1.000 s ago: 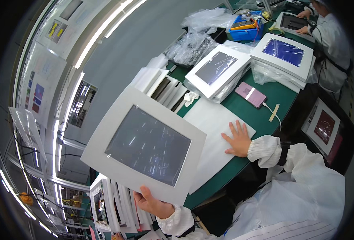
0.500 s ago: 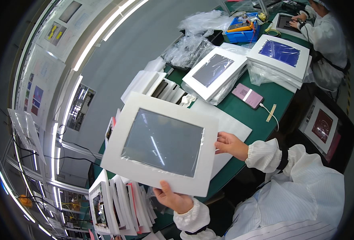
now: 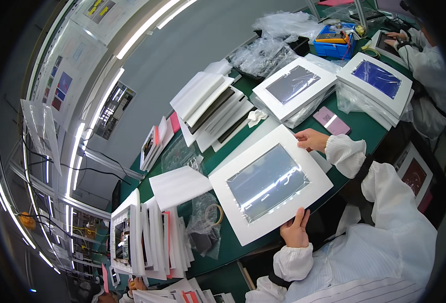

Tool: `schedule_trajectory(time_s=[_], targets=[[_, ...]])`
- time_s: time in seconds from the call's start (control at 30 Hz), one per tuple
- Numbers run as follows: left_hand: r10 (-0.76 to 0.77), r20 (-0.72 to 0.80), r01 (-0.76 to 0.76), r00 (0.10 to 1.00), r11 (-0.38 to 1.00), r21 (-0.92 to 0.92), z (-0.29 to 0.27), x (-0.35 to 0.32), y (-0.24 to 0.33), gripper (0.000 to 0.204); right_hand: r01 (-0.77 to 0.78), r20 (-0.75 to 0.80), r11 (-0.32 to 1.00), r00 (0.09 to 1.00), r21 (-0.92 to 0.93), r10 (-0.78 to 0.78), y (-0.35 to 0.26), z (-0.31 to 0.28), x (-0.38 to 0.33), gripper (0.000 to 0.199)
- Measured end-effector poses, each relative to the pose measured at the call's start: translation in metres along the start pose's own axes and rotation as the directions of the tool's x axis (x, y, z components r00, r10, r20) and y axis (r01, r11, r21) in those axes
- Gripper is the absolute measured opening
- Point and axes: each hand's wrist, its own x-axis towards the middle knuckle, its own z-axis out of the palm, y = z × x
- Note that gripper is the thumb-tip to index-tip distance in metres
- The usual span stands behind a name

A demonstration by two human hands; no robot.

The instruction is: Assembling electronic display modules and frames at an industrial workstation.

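Both hands, left hand (image 3: 294, 231) and right hand (image 3: 311, 139), grip white-framed panel (image 3: 270, 183) over green surface (image 3: 369, 132) (not yet stacked); finished stacks (image 3: 377, 81) beyond.

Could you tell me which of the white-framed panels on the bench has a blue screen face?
The white-framed panel topping the far stack beside the co-worker; the neighbouring stack's panel and the held panel look grey.

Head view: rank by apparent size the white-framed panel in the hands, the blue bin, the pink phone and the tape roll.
1. White-framed panel, by far the largest.
2. Blue bin.
3. Pink phone and tape roll: they look alike, and distance from the camera differs, so no ranking.
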Motion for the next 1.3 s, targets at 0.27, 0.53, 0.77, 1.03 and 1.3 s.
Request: schedule_trajectory(time_s=[0.27,0.53,0.77,1.03,1.3], targets=[[-0.109,-0.058,0.108,0.992,0.994,-0.022,0.002,0.012,-0.011,0.028,0.080,-0.061,0.985,0.994,-0.151,-0.090,0.038,0.001,0.035,0.033],[-0.258,0.024,0.257,0.966,0.965,0.059,0.000,0.013,-0.010,0.030,0.041,-0.223,0.811,0.952,-0.584,-0.208,0.018,0.011,0.013,0.025],[-0.409,0.268,0.262,0.872,0.854,0.450,-0.015,-0.003,0.033,0.036,0.201,-0.281,0.815,0.871,-0.544,-0.402,0.041,0.018,-0.053,0.027],[0.588,0.154,-0.444,0.794,0.389,0.807,-0.092,0.029,0.080,0.036,0.195,-0.393,0.824,0.805,-0.532,-0.444,0.064,0.038,-0.097,0.031],[0.392,0.201,-0.285,0.897,0.168,0.944,-0.104,0.019,0.072,0.061,0.198,-0.434,0.845,0.787,-0.498,-0.440,0.061,0.039,-0.098,0.027]])
